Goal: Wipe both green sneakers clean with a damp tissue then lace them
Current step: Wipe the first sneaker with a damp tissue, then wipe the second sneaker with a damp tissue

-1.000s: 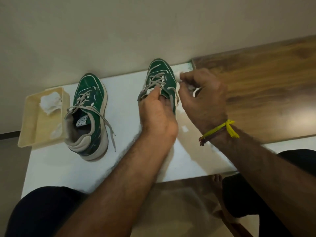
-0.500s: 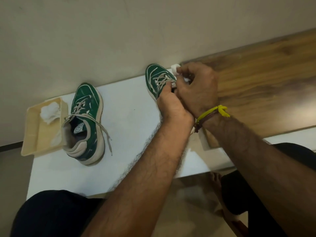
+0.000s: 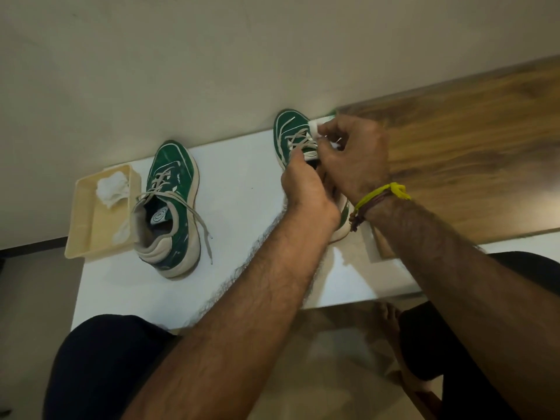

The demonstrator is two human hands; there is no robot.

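Right hand point(image 3: 353, 156) pinches crumpled tissue point(image 3: 314, 127); left hand point(image 3: 306, 186) grips canvas sneaker point(image 3: 289, 131).

My left hand point(image 3: 306, 189) and right hand point(image 3: 353, 159) cover the middle and heel of the green lace-up sneaker with the cream sole point(image 3: 289, 131) at twelve o'clock, so only its toe shows. My fingertips are hidden among its laces, and the small white wad of tissue point(image 3: 313, 126) at my right fingertips is mostly covered.
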